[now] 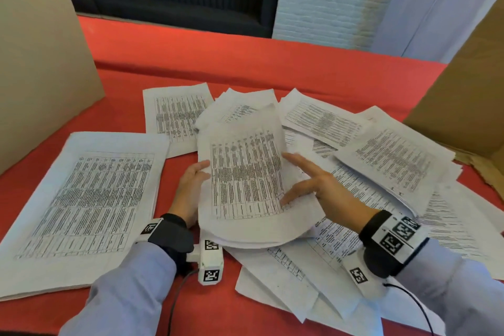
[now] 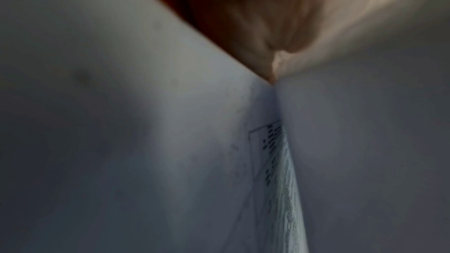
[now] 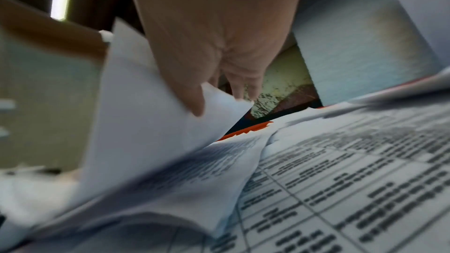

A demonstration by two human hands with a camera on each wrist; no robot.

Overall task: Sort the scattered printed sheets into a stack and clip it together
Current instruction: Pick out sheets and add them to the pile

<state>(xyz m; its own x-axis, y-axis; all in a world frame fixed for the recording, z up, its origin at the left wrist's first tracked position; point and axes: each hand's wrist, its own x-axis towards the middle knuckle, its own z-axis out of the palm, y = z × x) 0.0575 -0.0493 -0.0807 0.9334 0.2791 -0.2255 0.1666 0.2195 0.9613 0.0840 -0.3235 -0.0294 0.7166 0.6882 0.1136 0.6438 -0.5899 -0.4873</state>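
We record a red tablecloth [image 1: 245,63] under white printed sheets [image 1: 395,155] bearing black ruled tables of dense text. The neat stack [image 1: 81,199] shows the same black grid. Cardboard panels [image 1: 35,63] are plain tan. Sleeves [image 1: 131,294] are pale lavender; wrist markers [image 1: 211,245] black-and-white checked.
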